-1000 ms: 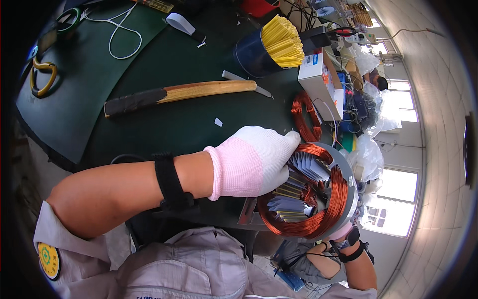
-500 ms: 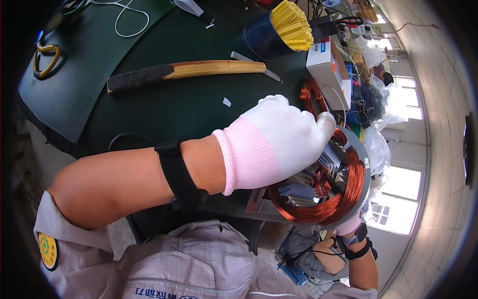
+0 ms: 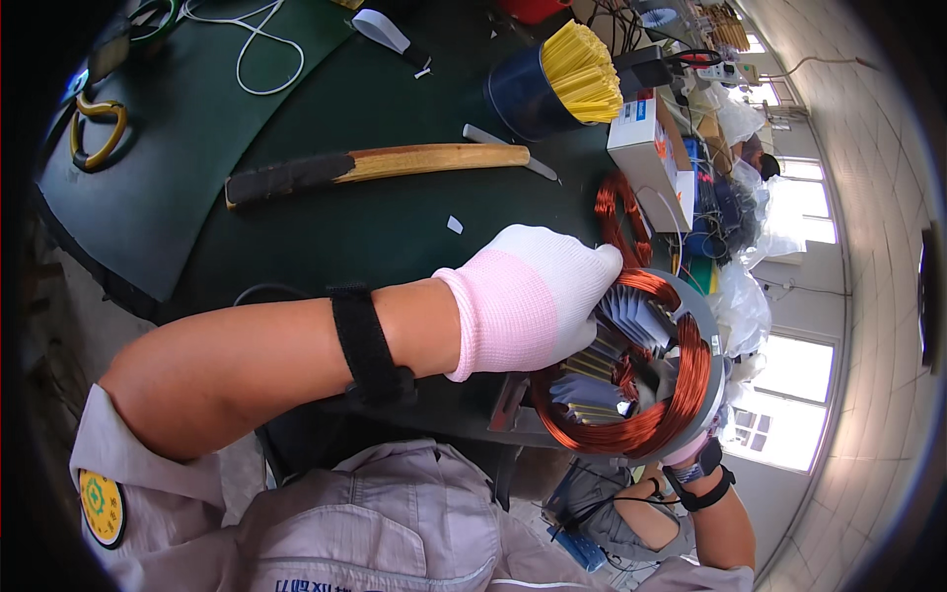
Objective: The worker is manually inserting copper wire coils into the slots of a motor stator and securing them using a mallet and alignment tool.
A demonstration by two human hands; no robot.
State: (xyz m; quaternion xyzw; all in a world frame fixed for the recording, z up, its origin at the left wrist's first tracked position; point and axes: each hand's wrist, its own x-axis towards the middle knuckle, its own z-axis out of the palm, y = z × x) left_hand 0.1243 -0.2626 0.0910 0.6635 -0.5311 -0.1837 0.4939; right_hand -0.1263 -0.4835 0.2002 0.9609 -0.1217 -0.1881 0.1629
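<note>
A round motor stator (image 3: 712,360), a grey ring, stands tilted at the table's edge. Thick copper windings (image 3: 681,395) loop around its face, and white slot liners (image 3: 631,314) stick out between them. My left hand (image 3: 547,291), in a white and pink glove, is at the stator's upper left with its fingers curled against the copper. What those fingers pinch is hidden. Behind the stator's lower right side, my right hand (image 3: 688,452) shows only a bit of pink cuff; its fingers are out of sight. A loose copper coil (image 3: 614,222) lies just beyond my left hand.
On the dark green table lie a wooden stick with a dark wrapped end (image 3: 395,163), a white tube (image 3: 538,168) and yellow-handled scissors (image 3: 97,138). Farther back stand a blue pot of yellow strips (image 3: 518,94) and a white box (image 3: 641,148). A seated person (image 3: 631,508) is beyond the stator.
My left hand has drawn back and down to the left, baring more slot liners. The view has shifted slightly, and the stator sits a little lower and more to the left.
</note>
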